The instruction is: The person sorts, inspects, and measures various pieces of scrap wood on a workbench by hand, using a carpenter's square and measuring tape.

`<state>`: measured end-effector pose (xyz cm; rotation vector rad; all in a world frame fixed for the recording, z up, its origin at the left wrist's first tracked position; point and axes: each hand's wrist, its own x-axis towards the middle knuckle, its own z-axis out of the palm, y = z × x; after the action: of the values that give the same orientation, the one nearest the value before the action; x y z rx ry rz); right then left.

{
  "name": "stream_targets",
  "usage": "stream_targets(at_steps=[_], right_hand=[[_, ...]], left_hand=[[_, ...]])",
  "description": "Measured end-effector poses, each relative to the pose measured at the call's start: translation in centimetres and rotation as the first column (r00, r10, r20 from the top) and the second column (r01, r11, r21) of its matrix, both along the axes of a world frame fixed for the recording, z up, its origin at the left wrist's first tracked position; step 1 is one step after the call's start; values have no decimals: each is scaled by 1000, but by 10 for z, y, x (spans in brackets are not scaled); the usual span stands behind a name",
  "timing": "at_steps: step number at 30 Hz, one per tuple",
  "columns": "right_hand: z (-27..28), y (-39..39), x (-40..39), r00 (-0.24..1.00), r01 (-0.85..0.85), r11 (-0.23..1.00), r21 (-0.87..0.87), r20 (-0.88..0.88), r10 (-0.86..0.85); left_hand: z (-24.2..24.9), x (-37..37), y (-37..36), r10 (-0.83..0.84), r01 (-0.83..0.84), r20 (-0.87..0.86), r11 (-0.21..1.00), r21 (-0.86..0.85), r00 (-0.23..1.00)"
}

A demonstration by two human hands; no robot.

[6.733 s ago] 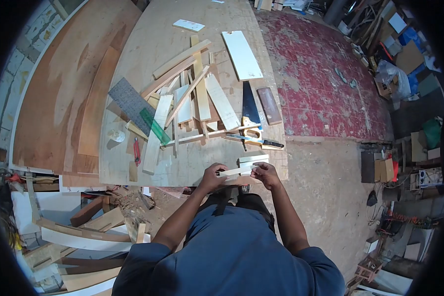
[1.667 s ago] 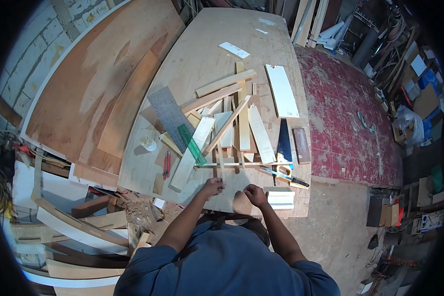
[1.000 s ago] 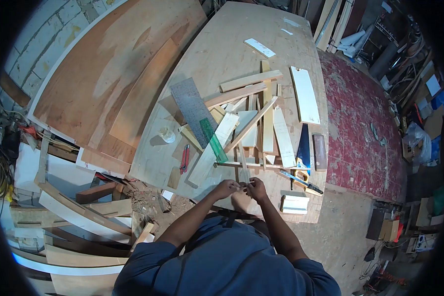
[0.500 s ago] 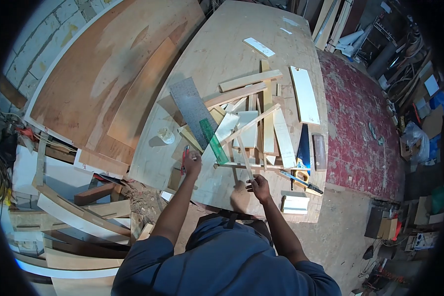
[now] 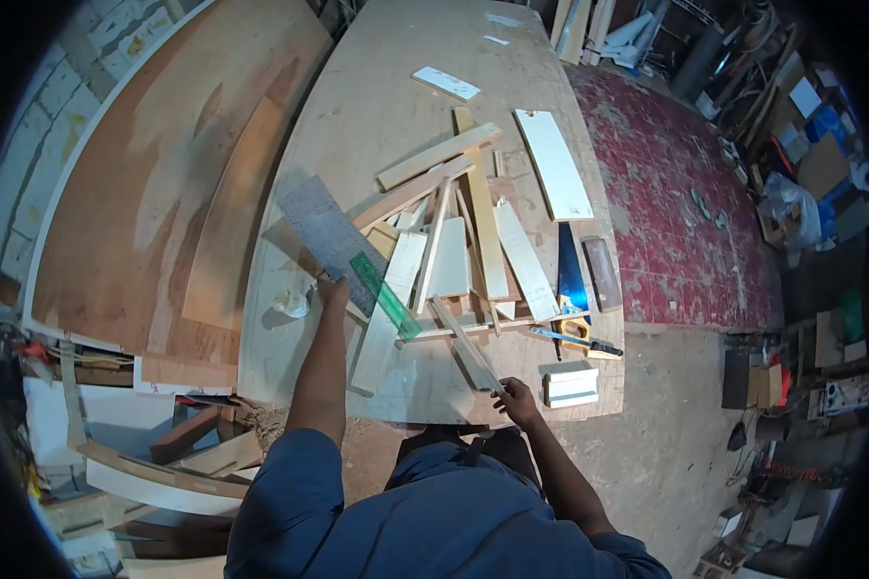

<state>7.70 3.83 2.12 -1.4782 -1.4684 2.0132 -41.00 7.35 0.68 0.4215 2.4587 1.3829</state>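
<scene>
My left hand (image 5: 333, 291) is closed at the lower left edge of a speckled grey sheet (image 5: 321, 227); what it holds is hidden. My right hand (image 5: 518, 400) pinches the near end of a thin wooden strip (image 5: 465, 344), whose far end reaches the wood pile. A green ruler (image 5: 384, 295) lies across the grey sheet and a whitish board (image 5: 388, 323). Beyond the strip, a long yellowish slat (image 5: 484, 212) and several pale boards overlap.
On the worktable (image 5: 357, 106), a handsaw (image 5: 573, 328) and a blue tool (image 5: 574, 339) lie right of the pile, near a white block (image 5: 571, 388). A clear cup (image 5: 291, 304) stands at left. Large plywood sheets (image 5: 154, 183) lean beyond the left edge.
My left hand has moved up to the grey sheet, and the red tool it held no longer shows. The strip's far end has swung left and nearer. The camera view has shifted.
</scene>
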Motion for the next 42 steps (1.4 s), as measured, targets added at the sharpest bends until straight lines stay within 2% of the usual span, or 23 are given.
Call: stream_targets(at_steps=[3, 4, 5, 7, 11, 13, 17, 19, 21, 23, 25, 27, 28, 29, 31, 33, 35, 36, 37, 38, 39, 40, 42], right_hand=[[-4, -5, 9, 999, 31, 999, 20, 11, -31], [-7, -6, 11, 999, 41, 998, 39, 5, -41], [-9, -5, 13, 999, 42, 998, 37, 4, -42], [-10, -6, 12, 997, 74, 995, 67, 4, -74], [-9, 4, -2, 995, 88, 992, 95, -56, -83], [-11, 11, -14, 996, 72, 978, 196, -70, -59], [-11, 37, -48, 997, 49, 964, 261, -68, -32], [-3, 54, -66, 999, -16, 965, 261, -38, 27], [0, 69, -84, 997, -76, 961, 266, -12, 82], [-11, 79, -99, 994, 13, 796, 605, -91, 53], [-11, 82, -109, 999, -35, 780, 625, 28, 22], [-15, 82, -114, 990, -81, 765, 639, 142, -14], [-19, 82, -113, 984, -124, 709, 695, 180, -4], [-23, 80, -112, 976, -169, 646, 744, 219, 3], [-8, 69, -109, 966, -201, 589, 783, 258, -13], [1, 62, -108, 956, -232, 526, 818, 292, -33], [0, 57, -106, 988, -153, 606, 781, 128, 85], [25, 54, -109, 984, -161, 894, 418, 3, 176], [36, 55, -111, 983, -166, 895, 415, 2, 181], [43, 55, -113, 956, -77, 995, 70, -280, 94], [50, 56, -113, 867, -72, 952, -296, -491, -87], [56, 56, -112, 818, -41, 950, -309, -557, -146], [72, 68, -106, 616, -7, 858, -513, -678, -400]], left_hand=[[5, -10, -3, -115, 110, -59, 991, -79, 992], [6, -14, -1, -70, 80, 64, 983, -165, 995], [5, -16, -1, -71, 80, 63, 983, -167, 996], [-11, -26, -5, -26, 28, -17, 979, 200, 1000], [7, -46, -14, -16, 45, -108, 960, 275, 994], [34, -52, -19, 45, 48, -285, 949, 311, 957], [99, -54, -27, 132, -10, -239, 891, 455, 962], [138, -46, -34, 78, 83, -211, 747, 659, 974], [162, -48, -46, 85, 125, -273, 732, 670, 958], [187, -43, -59, 88, 172, -332, 716, 677, 939], [212, -27, -74, 131, 221, -531, 807, 547, 837], [231, -15, -92, 111, 200, -591, 878, 435, 799], [233, -10, -101, 76, 174, -645, 933, 315, 761], [230, -7, -108, 81, 167, -645, 935, 314, 760], [221, 2, -123, -34, 153, -784, 985, 79, 620], [208, 36, -134, -131, 125, -737, 990, -63, 663], [176, 62, -145, -220, 184, -763, 974, -134, 608], [153, 77, -149, -285, 171, -749, 958, -228, 598], [129, 91, -153, -349, 157, -730, 934, -321, 588], [103, 105, -157, -371, 241, -754, 928, -283, 542], [87, 120, -159, -384, 324, -780, 914, -245, 494], [83, 136, -159, -440, 421, -767, 873, -245, 466], [78, 161, -159, -566, 560, -736, 769, -308, 371]])
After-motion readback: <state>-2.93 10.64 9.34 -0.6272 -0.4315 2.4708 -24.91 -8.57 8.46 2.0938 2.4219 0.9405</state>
